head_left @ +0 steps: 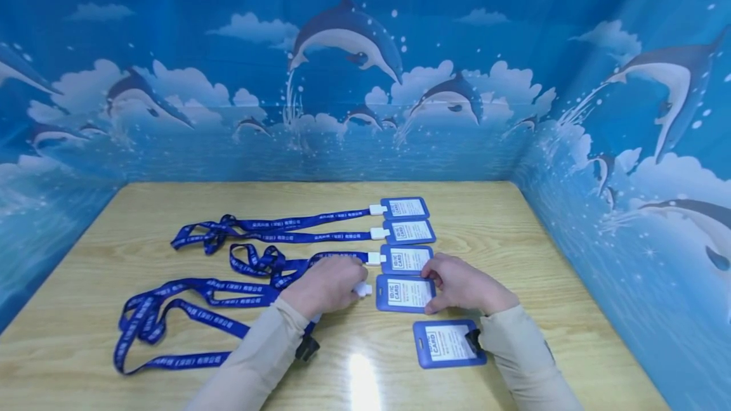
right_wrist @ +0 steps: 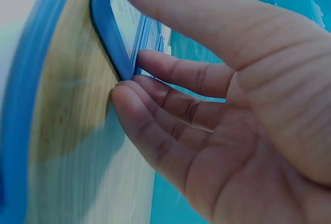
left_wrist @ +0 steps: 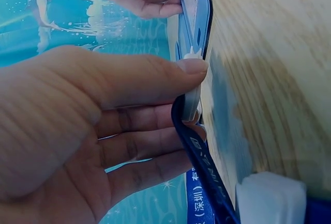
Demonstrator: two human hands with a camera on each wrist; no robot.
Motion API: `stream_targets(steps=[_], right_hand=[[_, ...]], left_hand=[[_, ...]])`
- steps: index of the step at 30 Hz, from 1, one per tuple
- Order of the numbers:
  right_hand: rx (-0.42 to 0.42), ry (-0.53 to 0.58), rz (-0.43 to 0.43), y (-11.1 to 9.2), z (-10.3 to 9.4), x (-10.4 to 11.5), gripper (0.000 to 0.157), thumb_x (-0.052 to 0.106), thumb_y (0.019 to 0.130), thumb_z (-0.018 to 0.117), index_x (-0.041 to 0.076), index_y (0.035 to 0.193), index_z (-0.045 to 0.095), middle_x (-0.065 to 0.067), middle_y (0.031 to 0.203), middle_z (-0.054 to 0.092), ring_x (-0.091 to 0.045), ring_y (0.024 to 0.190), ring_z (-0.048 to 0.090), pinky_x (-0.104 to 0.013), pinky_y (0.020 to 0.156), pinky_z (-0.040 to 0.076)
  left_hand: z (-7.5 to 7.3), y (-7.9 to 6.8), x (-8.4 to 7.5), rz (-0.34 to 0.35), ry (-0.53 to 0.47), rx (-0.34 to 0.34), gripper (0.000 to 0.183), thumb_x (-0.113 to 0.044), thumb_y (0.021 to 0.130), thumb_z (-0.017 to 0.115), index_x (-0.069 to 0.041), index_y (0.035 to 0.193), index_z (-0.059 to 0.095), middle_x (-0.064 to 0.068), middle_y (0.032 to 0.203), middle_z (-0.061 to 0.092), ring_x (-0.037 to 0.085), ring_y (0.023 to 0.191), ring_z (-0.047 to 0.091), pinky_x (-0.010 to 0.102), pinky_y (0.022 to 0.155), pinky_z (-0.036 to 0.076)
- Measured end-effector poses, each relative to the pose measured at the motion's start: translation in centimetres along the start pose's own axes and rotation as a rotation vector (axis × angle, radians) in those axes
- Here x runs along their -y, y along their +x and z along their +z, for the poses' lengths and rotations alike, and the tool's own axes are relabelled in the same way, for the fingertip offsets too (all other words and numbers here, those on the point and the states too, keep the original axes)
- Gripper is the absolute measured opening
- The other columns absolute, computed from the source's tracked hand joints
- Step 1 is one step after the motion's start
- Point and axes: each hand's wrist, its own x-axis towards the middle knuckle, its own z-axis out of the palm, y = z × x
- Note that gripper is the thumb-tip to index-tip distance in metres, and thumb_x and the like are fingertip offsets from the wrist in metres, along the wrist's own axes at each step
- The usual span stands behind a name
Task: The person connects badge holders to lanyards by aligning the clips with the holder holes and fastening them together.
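In the head view my left hand is over the middle of the table, pinching the white plastic clip at the end of a blue lanyard. Thumb and fingers meet on that clip in the left wrist view, where its hooked tip points at the slot end of a blue card holder. My right hand grips the same card holder by its right end, thumb at the near edge and fingers at the far right corner. Close below the left hand, a second white clip lies on the table with its blue strap.
Three card holders with lanyards clipped on lie in a column behind. Another card holder lies nearer, partly under the right wrist. Looped blue straps spread over the left side. A dolphin-print curtain borders the wooden table.
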Motion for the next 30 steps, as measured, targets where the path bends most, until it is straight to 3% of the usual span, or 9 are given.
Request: stream_targets(steps=[20,30], right_hand=[[-0.003,-0.001,0.009,0.1,0.3,0.4,0.058,0.027,0.069,0.094,0.010,0.117,0.067,0.001,0.094,0.056,-0.016,0.085,0.051,-0.031,0.075,0.048],[-0.006,0.002,0.018,0.2,0.4,0.7,0.060,0.029,0.069,0.094,0.010,0.119,0.068,0.002,0.096,0.058,-0.015,0.086,0.053,-0.032,0.079,0.051]], left_hand=[[1.0,0.2,-0.1,0.037,-0.030,-0.052,0.015,-0.014,0.086,0.079,-0.012,0.101,0.076,-0.001,0.089,0.069,0.010,0.071,0.059,0.023,0.068,0.057],[1.1,0.3,-0.5,-0.004,-0.022,-0.029,0.016,-0.014,0.092,0.074,-0.011,0.107,0.075,0.002,0.095,0.070,0.013,0.077,0.062,0.026,0.074,0.059]])
